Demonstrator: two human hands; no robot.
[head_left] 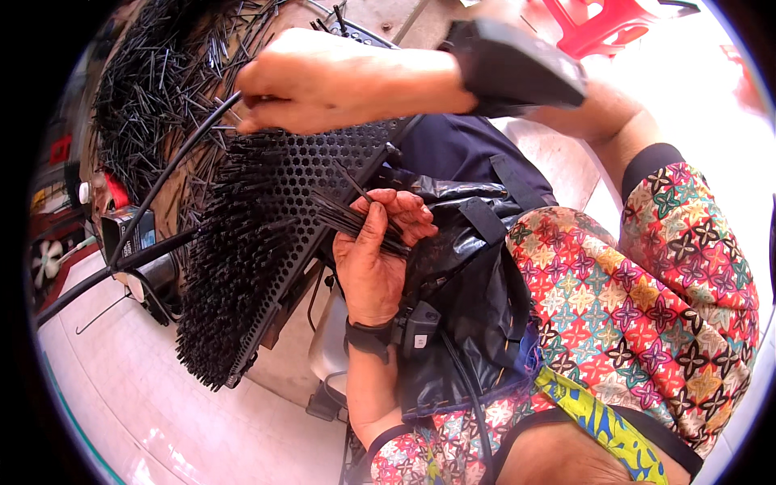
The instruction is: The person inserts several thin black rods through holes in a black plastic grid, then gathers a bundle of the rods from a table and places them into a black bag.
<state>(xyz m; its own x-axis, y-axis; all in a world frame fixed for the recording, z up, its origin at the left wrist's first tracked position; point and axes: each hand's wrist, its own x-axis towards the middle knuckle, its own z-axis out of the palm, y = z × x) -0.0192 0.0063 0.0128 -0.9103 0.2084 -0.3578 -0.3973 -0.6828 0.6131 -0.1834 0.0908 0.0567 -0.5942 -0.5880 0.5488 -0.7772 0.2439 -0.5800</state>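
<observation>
A bundle of thin black sticks (335, 212) lies in my left hand (376, 255). The thumb presses across it, and one stick angles up apart from the others. Just left of this hand is a black perforated board (323, 166) with rows of round holes. Many black sticks (242, 234) stand packed upright in its left and lower part. Above the board's far end my right hand (323, 85) is closed, slightly blurred by motion. Its fingers curl inward, and whatever is between the fingertips is hidden.
A heap of loose black sticks (153, 105) covers the far left surface. A dark bent tube (174, 166) crosses in front of it, ending visibly beside my right fingers. Black plastic sheeting (461, 299) covers my lap. A red plastic stool (602, 28) stands at the far right.
</observation>
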